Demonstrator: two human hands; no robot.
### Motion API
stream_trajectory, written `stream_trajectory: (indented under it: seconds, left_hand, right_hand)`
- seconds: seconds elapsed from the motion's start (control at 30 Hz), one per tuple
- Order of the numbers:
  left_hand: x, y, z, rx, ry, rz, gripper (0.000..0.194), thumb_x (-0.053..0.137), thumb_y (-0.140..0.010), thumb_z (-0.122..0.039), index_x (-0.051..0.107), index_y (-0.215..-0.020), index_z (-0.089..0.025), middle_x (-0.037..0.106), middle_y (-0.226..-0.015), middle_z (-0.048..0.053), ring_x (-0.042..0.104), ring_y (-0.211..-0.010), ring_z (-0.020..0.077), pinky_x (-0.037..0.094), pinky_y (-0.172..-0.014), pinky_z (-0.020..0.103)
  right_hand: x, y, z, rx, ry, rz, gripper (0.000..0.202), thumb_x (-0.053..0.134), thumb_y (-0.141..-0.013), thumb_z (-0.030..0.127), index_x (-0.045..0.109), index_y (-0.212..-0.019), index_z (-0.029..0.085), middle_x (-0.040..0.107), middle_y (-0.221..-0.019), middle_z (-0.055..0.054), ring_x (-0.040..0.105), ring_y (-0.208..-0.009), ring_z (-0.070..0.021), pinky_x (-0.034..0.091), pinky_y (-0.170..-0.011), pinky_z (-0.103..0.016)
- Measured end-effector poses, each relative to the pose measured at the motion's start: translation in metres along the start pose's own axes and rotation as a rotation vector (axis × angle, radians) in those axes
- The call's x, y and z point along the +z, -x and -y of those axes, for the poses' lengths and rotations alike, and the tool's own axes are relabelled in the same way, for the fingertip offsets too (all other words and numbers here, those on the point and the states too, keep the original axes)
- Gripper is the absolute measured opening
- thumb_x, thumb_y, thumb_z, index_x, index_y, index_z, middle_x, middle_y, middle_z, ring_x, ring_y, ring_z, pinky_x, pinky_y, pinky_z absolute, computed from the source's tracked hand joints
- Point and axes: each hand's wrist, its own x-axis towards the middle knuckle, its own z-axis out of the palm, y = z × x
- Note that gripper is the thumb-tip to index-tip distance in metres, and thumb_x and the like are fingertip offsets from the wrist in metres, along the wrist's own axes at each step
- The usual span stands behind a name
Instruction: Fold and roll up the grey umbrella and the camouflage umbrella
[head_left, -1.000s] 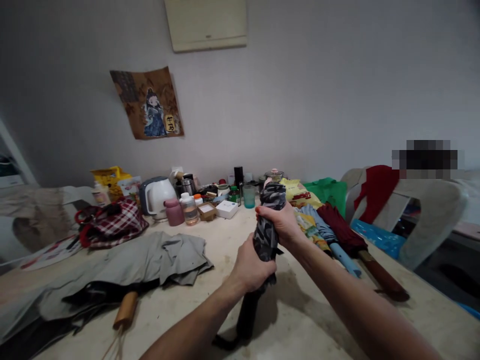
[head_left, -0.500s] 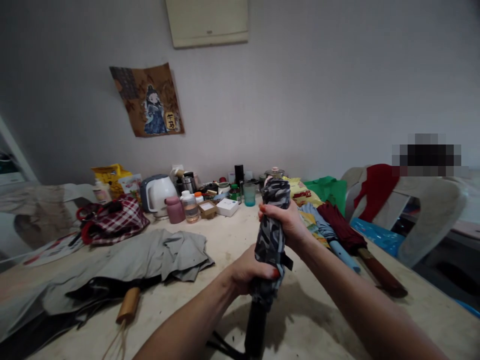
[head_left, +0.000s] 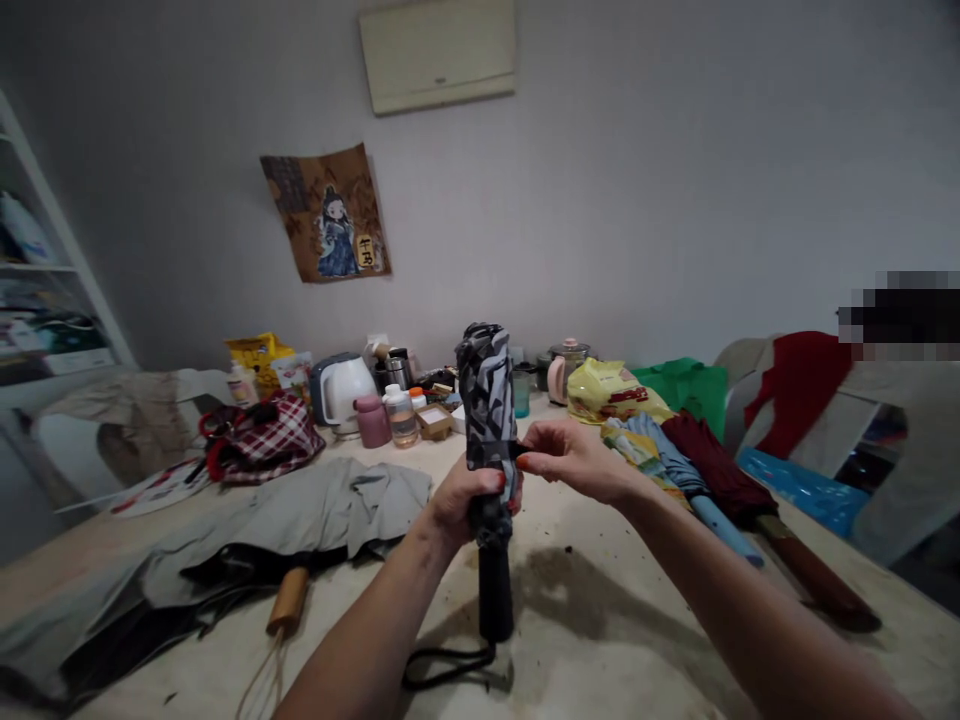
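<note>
A folded camouflage-pattern umbrella (head_left: 486, 395) in black, grey and white stands upright in front of me, its black handle (head_left: 495, 595) downward with a cord loop (head_left: 450, 668) trailing at the table. My left hand (head_left: 469, 495) is wrapped round its lower canopy, the thumb across the front. Thumb and fingers of my right hand (head_left: 566, 460) pinch the end of the dark closing strap (head_left: 504, 450) at the umbrella's right side. The strap lies across the canopy's front. To the left, a loose grey umbrella (head_left: 315, 510) with a wooden handle (head_left: 288, 600) lies on the table.
On the right lie a light blue umbrella (head_left: 675, 470) and a dark red umbrella (head_left: 724, 470). A kettle (head_left: 349, 390), a pink jar (head_left: 372, 421) and a yellow bag (head_left: 615, 390) stand along the back. A plaid bag (head_left: 274, 440) is at left; a person sits far right.
My right hand has let go of the upper canopy and come down to pinch the strap, now drawn across the front. The umbrella is more upright; my view has turned slightly.
</note>
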Motion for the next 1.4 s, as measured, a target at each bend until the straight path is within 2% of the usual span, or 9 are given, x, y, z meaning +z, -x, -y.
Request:
stream_trajectory:
  seconds: [0.1, 0.2, 0.43, 0.6, 0.73, 0.9, 0.97, 1.17, 1.4]
  left_hand:
    - [0.001, 0.0, 0.0, 0.014, 0.052, 0.054, 0.047, 0.079, -0.054, -0.037, 0.06, -0.089, -0.013, 0.055, -0.066, 0.0, 0.047, -0.049, 0.0075, 0.037, -0.048, 0.021]
    - [0.004, 0.002, -0.003, 0.003, 0.166, 0.137, 0.043, 0.08, -0.054, -0.039, 0.054, -0.078, -0.015, 0.046, -0.063, -0.004, 0.038, -0.046, 0.0043, 0.034, -0.047, 0.02]
    - [0.007, 0.007, -0.017, -0.034, 0.231, 0.28, 0.045, 0.076, -0.059, -0.05, 0.045, -0.061, -0.017, 0.027, -0.048, -0.008, 0.023, -0.042, 0.0036, 0.028, -0.044, 0.017]
    - [0.005, 0.005, -0.018, -0.039, 0.219, 0.136, 0.05, 0.081, -0.054, -0.05, 0.047, -0.064, -0.016, 0.031, -0.053, -0.006, 0.026, -0.046, 0.0047, 0.032, -0.045, 0.015]
    - [0.004, 0.001, -0.011, -0.024, 0.265, 0.064, 0.063, 0.082, -0.049, -0.064, 0.046, -0.066, -0.016, 0.033, -0.059, -0.006, 0.027, -0.047, 0.0036, 0.034, -0.044, 0.016]
    - [0.0, -0.001, -0.006, -0.02, 0.181, 0.02, 0.046, 0.081, -0.058, -0.035, 0.054, -0.088, -0.013, 0.048, -0.066, -0.003, 0.041, -0.048, 0.0049, 0.037, -0.047, 0.018]
    - [-0.003, -0.002, -0.006, -0.022, 0.166, 0.007, 0.048, 0.078, -0.058, -0.033, 0.056, -0.095, -0.012, 0.05, -0.066, -0.002, 0.044, -0.048, 0.0056, 0.037, -0.046, 0.019]
    - [-0.008, -0.003, -0.002, -0.024, 0.03, -0.072, 0.04, 0.078, -0.057, -0.035, 0.057, -0.081, -0.011, 0.055, -0.063, 0.001, 0.049, -0.047, 0.0072, 0.038, -0.046, 0.021]
    - [-0.007, -0.004, 0.002, -0.058, -0.032, -0.125, 0.038, 0.076, -0.056, -0.034, 0.058, -0.08, -0.011, 0.057, -0.062, 0.001, 0.05, -0.047, 0.0081, 0.041, -0.046, 0.021]
  right_hand:
    - [-0.002, -0.001, -0.004, -0.043, -0.066, 0.011, 0.032, 0.068, -0.076, 0.039, 0.05, -0.063, 0.017, 0.046, -0.055, 0.003, 0.038, -0.052, -0.0079, 0.026, -0.05, -0.023]
    - [-0.008, -0.006, -0.013, -0.056, -0.23, -0.085, 0.032, 0.07, -0.073, 0.038, 0.049, -0.06, 0.017, 0.041, -0.051, 0.005, 0.032, -0.048, -0.0065, 0.022, -0.049, -0.023]
    - [-0.009, -0.016, -0.032, 0.095, -0.535, -0.153, 0.041, 0.084, -0.056, 0.037, 0.049, -0.059, 0.015, 0.04, -0.05, 0.006, 0.028, -0.046, -0.0048, 0.013, -0.049, -0.023]
    - [-0.005, -0.01, -0.019, 0.071, -0.576, -0.171, 0.04, 0.086, -0.056, 0.036, 0.052, -0.06, 0.015, 0.044, -0.053, 0.004, 0.031, -0.049, -0.0059, 0.016, -0.05, -0.023]
    - [-0.002, -0.007, -0.014, 0.038, -0.63, -0.157, 0.043, 0.086, -0.058, 0.038, 0.049, -0.058, 0.016, 0.041, -0.05, 0.004, 0.029, -0.047, -0.0063, 0.014, -0.05, -0.024]
    - [0.003, -0.006, -0.014, -0.008, -0.619, -0.129, 0.043, 0.084, -0.062, 0.04, 0.048, -0.062, 0.017, 0.04, -0.052, 0.005, 0.028, -0.048, -0.0067, 0.015, -0.051, -0.024]
    - [0.003, -0.005, -0.015, -0.028, -0.54, -0.114, 0.04, 0.082, -0.066, 0.042, 0.05, -0.065, 0.016, 0.041, -0.053, 0.005, 0.029, -0.049, -0.0067, 0.017, -0.051, -0.024]
    - [0.006, -0.003, -0.022, -0.133, -0.303, -0.062, 0.037, 0.071, -0.079, 0.047, 0.053, -0.069, 0.016, 0.042, -0.056, 0.004, 0.033, -0.052, -0.0082, 0.023, -0.052, -0.025]
    - [0.01, -0.002, -0.021, -0.127, -0.178, -0.07, 0.036, 0.067, -0.082, 0.047, 0.054, -0.069, 0.016, 0.044, -0.057, 0.004, 0.035, -0.053, -0.0086, 0.025, -0.052, -0.024]
